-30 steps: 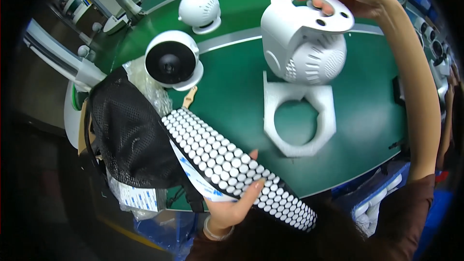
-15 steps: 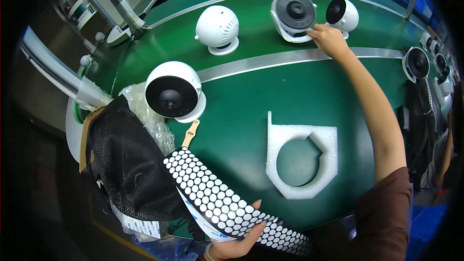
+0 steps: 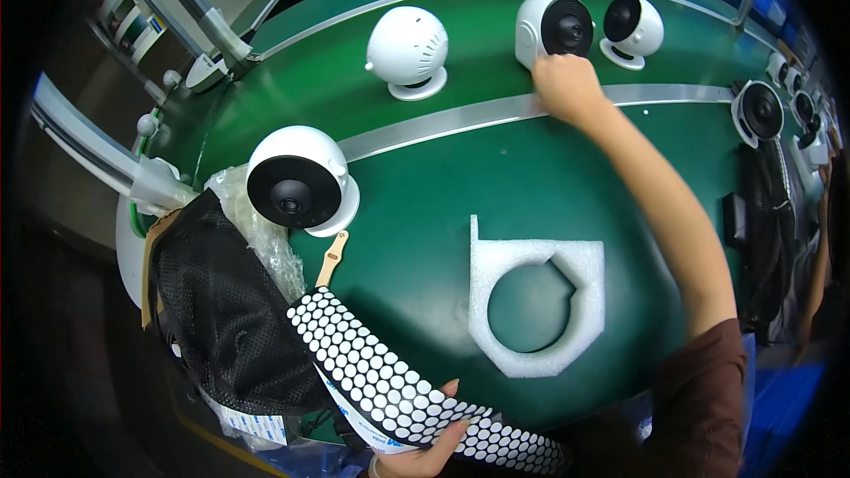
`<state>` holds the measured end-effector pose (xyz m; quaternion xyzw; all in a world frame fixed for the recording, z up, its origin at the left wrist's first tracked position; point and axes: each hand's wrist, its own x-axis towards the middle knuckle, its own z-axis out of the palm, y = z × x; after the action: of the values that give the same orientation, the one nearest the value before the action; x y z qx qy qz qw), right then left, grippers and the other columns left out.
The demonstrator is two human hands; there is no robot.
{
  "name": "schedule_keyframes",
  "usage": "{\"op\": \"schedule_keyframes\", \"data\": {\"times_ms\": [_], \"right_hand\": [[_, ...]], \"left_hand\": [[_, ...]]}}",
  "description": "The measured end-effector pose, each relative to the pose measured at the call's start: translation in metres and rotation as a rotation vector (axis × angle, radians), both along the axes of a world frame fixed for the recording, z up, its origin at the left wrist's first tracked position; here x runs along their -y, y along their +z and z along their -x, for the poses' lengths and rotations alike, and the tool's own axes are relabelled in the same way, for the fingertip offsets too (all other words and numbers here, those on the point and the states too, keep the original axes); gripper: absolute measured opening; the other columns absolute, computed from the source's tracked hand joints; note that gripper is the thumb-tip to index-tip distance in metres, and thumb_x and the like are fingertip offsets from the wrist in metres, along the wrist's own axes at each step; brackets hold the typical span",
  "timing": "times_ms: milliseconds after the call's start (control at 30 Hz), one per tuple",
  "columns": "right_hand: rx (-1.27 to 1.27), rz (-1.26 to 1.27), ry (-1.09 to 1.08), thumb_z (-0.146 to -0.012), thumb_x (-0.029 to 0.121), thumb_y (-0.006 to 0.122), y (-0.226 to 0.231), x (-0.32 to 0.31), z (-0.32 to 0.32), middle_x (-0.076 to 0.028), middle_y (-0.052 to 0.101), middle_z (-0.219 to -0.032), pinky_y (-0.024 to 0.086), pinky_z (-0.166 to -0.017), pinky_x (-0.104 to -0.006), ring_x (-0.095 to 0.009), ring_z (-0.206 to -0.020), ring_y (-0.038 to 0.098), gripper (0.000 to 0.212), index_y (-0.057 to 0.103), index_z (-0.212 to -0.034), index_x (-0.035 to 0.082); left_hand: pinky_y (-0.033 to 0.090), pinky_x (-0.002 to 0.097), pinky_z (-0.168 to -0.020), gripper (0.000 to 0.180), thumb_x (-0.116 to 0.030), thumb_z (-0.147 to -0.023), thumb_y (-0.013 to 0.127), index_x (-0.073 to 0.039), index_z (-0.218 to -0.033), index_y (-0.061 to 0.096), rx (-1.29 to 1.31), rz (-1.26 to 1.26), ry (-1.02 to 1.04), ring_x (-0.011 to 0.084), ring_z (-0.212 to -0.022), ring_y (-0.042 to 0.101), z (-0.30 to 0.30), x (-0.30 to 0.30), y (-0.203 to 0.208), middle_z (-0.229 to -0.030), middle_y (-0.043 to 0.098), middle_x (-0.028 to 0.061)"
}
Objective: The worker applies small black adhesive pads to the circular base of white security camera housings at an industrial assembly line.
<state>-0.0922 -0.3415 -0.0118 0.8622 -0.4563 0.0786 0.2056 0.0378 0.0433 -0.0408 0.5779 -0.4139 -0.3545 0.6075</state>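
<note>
My left hand (image 3: 429, 451) grips a black strip (image 3: 390, 381) covered with white round dots, with a white printed backing showing beneath it. At the back, my right hand (image 3: 571, 84) is closed at the base of a white ball-shaped device with a ribbed black round front (image 3: 567, 26); its fingertips are mostly hidden. To the right of that stands a similar white device (image 3: 633, 31), and to the left another (image 3: 407, 49) shows its vented back. A nearer ball-shaped device (image 3: 297, 181) faces me with its black front. Between my arms lies a white foam piece (image 3: 482, 327) with a round opening.
A black mesh bag (image 3: 221, 310) and clear bubble wrap (image 3: 274, 252) are at the left of the green table (image 3: 425, 186). A flat tan stick (image 3: 332, 258) lies by the strip. A metal rail (image 3: 443, 119) crosses the table. More devices (image 3: 761, 111) stand at the far right.
The device at my right hand has turned, from a grey ribbed face toward me to its side with the black front facing right. My left hand still holds the strip.
</note>
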Motion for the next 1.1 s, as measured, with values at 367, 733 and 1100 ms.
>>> {"op": "schedule_keyframes", "data": {"times_ms": [367, 733, 1100], "right_hand": [[0.765, 0.035, 0.322, -0.047, 0.012, 0.073, -0.007, 0.024, -0.105, -0.023, 0.024, -0.126, 0.039, -0.088, -0.0437, -0.042, -0.114, 0.029, 0.091, 0.027, -0.125, 0.023], [1.091, -1.382, 0.283, -0.083, 0.026, 0.044, 0.068, -0.125, 0.036, -0.010, 0.049, -0.112, 0.042, -0.084, -0.0290, -0.015, -0.099, 0.049, 0.042, 0.044, -0.115, -0.001], [0.852, -0.507, 0.378, -0.082, 0.035, 0.045, 0.017, -0.210, 0.025, -0.015, 0.058, -0.086, 0.043, -0.071, -0.0339, -0.027, -0.084, 0.053, 0.036, 0.053, -0.091, 0.001]], "left_hand": [[0.044, 0.0328, -0.083, 0.088, 0.010, -0.058, 0.061, 0.005, -0.129, 0.008, 0.098, 0.016, 0.017, 0.0232, -0.096, 0.052, 0.004, 0.003, 0.003, -0.121, 0.033, 0.0201], [0.044, 0.0327, -0.084, 0.064, 0.011, -0.067, 0.057, 0.007, -0.122, 0.025, -0.105, 0.301, -0.203, 0.0238, -0.110, 0.041, 0.005, 0.023, 0.015, -0.122, 0.037, 0.0191], [0.042, 0.0252, -0.076, 0.039, 0.006, -0.067, 0.059, 0.006, -0.104, 0.046, -0.292, 0.281, -0.099, 0.0141, -0.085, 0.054, 0.021, 0.033, 0.031, -0.095, 0.056, 0.0099]]}}
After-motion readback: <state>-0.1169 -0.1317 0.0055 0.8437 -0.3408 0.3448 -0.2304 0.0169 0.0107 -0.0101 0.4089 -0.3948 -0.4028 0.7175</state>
